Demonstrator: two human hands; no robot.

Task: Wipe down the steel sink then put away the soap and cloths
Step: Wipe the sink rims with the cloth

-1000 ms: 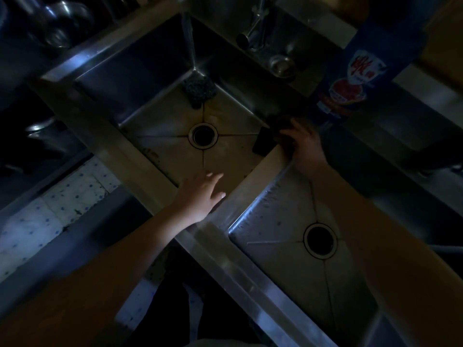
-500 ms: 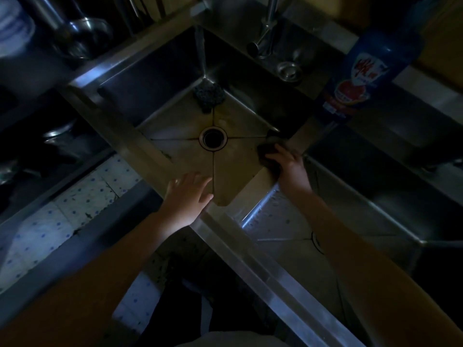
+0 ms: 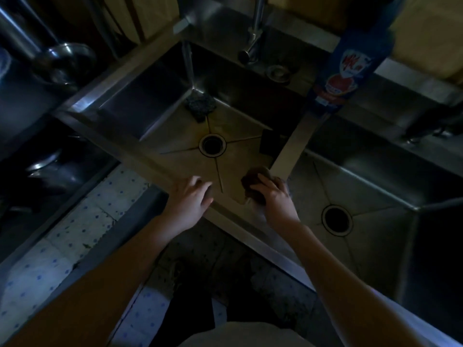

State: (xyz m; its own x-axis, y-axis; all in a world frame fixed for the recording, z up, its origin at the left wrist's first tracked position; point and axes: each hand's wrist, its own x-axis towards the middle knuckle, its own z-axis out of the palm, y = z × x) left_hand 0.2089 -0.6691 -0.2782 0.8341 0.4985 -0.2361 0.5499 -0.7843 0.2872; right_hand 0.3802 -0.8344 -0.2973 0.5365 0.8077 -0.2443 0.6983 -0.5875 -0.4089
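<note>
One cloth (image 3: pixel 255 182) lies under the right hand (image 3: pixel 274 196).

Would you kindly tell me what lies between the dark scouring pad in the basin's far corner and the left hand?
In the head view, the round drain sits between the scouring pad and the left hand.

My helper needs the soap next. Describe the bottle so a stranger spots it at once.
Find the steel double sink and follow the divider between its basins to the far end. The soap bottle stands there, right of the tap. It is the only tall blue thing, with a red-and-white label.
</note>
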